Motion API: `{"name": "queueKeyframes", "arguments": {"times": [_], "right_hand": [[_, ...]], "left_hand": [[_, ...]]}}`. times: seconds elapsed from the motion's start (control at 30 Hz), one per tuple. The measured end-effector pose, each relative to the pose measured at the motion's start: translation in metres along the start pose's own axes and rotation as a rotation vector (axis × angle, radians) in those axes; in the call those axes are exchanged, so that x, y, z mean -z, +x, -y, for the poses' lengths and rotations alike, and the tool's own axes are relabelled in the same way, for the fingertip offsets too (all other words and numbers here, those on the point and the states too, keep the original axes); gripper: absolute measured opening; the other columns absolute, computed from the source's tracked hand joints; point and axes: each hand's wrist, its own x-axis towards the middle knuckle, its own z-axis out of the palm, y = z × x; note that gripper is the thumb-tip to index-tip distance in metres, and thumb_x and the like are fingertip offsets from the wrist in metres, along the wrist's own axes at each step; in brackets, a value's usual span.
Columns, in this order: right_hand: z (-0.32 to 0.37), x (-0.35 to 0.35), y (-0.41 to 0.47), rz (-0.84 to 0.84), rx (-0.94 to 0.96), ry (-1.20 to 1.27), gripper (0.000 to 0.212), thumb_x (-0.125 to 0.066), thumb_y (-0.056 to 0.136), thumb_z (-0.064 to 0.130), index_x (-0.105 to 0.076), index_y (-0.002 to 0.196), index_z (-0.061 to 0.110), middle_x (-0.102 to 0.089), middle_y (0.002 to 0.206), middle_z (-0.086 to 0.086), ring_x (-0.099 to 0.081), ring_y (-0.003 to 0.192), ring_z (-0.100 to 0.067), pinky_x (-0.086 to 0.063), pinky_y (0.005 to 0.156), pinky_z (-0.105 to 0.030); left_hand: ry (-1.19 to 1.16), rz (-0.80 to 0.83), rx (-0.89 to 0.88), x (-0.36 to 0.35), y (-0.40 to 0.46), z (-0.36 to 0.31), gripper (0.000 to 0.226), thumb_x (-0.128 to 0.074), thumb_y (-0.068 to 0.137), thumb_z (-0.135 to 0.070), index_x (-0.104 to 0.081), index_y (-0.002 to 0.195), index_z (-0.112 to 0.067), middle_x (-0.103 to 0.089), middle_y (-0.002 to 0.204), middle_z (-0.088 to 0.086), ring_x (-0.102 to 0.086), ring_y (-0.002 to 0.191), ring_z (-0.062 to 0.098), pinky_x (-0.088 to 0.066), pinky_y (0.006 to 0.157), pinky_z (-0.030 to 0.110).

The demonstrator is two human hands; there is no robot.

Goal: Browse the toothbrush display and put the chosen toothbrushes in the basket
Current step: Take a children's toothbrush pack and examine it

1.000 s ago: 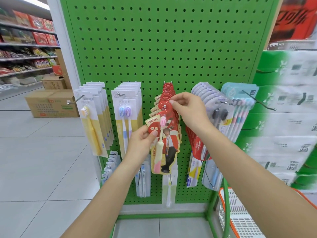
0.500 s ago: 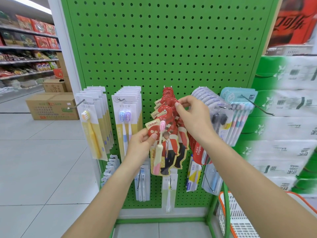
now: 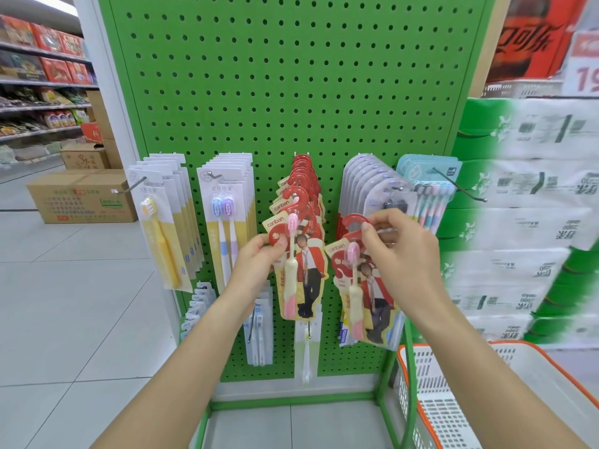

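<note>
A green pegboard [image 3: 291, 92] carries rows of hanging toothbrush packs. My right hand [image 3: 398, 251] pinches the red hook top of one pink-and-cream toothbrush pack [image 3: 359, 293], which hangs free of its peg, to the right of the red row. My left hand [image 3: 259, 257] holds the front pack [image 3: 298, 270] of the red row still on the peg [image 3: 299, 176]. The white basket with an orange rim [image 3: 453, 400] sits at the lower right, below my right forearm.
Yellow packs [image 3: 162, 228], blue-and-purple twin packs [image 3: 227, 222], grey packs [image 3: 372, 186] and a light-blue multipack [image 3: 431, 196] hang beside the red row. A bare hook [image 3: 463, 186] sticks out at the right. Stacked tissue packs [image 3: 525, 222] stand right; cardboard boxes [image 3: 81, 196] lie left.
My right hand has pulled one red pack off the peg and moved it right and down. My left hand stays on the front pack of the row.
</note>
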Motion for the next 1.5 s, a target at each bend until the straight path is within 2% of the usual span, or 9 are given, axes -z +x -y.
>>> {"name": "queueKeyframes", "arguments": {"times": [0.2,0.43,0.67,0.8,0.9,1.07,1.17,1.3,1.5], "right_hand": [[0.001,0.012,-0.025,0.02,-0.137,0.275,0.009,-0.051,0.099,0.013,-0.055,0.091,0.014,-0.062,0.079,0.001,-0.055,0.055,0.008,-0.04,0.047,-0.004],[-0.01,0.02,-0.049,0.049,-0.176,0.302,0.016,-0.05,0.099,0.012,-0.054,0.085,0.019,-0.062,0.071,0.002,-0.052,0.048,0.002,-0.042,0.047,-0.011],[-0.025,0.027,-0.08,0.083,-0.266,0.39,0.012,-0.052,0.099,0.015,-0.057,0.088,0.017,-0.067,0.077,-0.005,-0.061,0.061,-0.011,-0.049,0.055,-0.02],[-0.038,0.022,-0.113,0.097,-0.352,0.507,0.016,-0.048,0.099,0.007,-0.056,0.087,0.012,-0.066,0.06,0.006,-0.058,0.051,-0.003,-0.045,0.048,-0.013],[-0.056,0.013,-0.138,0.109,-0.435,0.536,0.016,-0.048,0.099,0.006,-0.056,0.087,0.013,-0.065,0.056,0.015,-0.058,0.05,0.004,-0.043,0.048,-0.01],[-0.088,0.002,-0.177,0.102,-0.617,0.559,0.015,-0.052,0.098,0.011,-0.059,0.086,0.017,-0.064,0.058,0.011,-0.059,0.055,-0.003,-0.046,0.054,-0.017],[-0.1,0.0,-0.199,0.136,-0.783,0.605,0.012,-0.055,0.097,0.016,-0.064,0.089,0.016,-0.065,0.07,0.002,-0.06,0.062,-0.011,-0.05,0.058,-0.024],[-0.103,-0.002,-0.233,0.28,-0.928,0.705,0.016,-0.059,0.093,0.02,-0.071,0.097,0.011,-0.072,0.083,-0.009,-0.065,0.071,-0.02,-0.05,0.066,-0.031],[-0.094,-0.015,-0.271,0.11,-1.0,0.7,0.024,-0.061,0.092,0.015,-0.069,0.07,0.015,-0.064,0.069,-0.008,-0.058,0.07,-0.021,-0.041,0.066,-0.029]], "left_hand": [[0.032,0.061,0.129,0.002,-0.005,0.002,0.015,-0.06,0.093,-0.015,-0.06,0.108,-0.015,-0.071,0.102,0.001,-0.065,0.103,0.022,-0.045,0.101,0.037],[0.066,0.006,0.155,0.006,-0.017,0.004,0.018,-0.059,0.094,-0.015,-0.059,0.112,-0.016,-0.066,0.108,-0.002,-0.059,0.11,0.019,-0.039,0.098,0.032],[-0.117,-0.415,-0.207,-0.005,-0.077,0.006,0.027,-0.053,0.088,0.008,-0.061,0.099,-0.015,-0.065,0.095,-0.005,-0.061,0.08,-0.006,-0.049,0.074,0.01],[0.006,-0.122,-0.121,-0.023,-0.126,0.038,0.019,-0.055,0.092,0.003,-0.066,0.099,-0.011,-0.069,0.097,0.0,-0.064,0.086,-0.002,-0.046,0.075,0.006],[0.047,0.112,0.088,-0.042,-0.16,0.077,0.019,-0.056,0.095,-0.014,-0.064,0.113,-0.013,-0.068,0.103,-0.006,-0.061,0.081,-0.015,-0.04,0.068,-0.002],[-0.039,0.221,0.326,-0.054,-0.195,0.129,0.015,-0.057,0.094,-0.014,-0.068,0.104,-0.01,-0.073,0.086,-0.004,-0.067,0.073,0.0,-0.047,0.064,0.008],[-0.171,0.202,0.45,-0.054,-0.212,0.149,0.022,-0.063,0.089,-0.023,-0.073,0.097,-0.005,-0.074,0.093,0.015,-0.069,0.081,0.027,-0.054,0.075,0.031],[-0.267,0.08,0.483,-0.059,-0.222,0.159,0.023,-0.065,0.083,-0.026,-0.076,0.094,-0.009,-0.073,0.096,0.022,-0.069,0.085,0.034,-0.053,0.083,0.044],[0.058,-0.121,0.35,-0.067,-0.228,0.169,0.008,-0.072,0.087,-0.023,-0.065,0.088,-0.02,-0.07,0.088,0.001,-0.065,0.08,0.019,-0.053,0.073,0.028]]}}
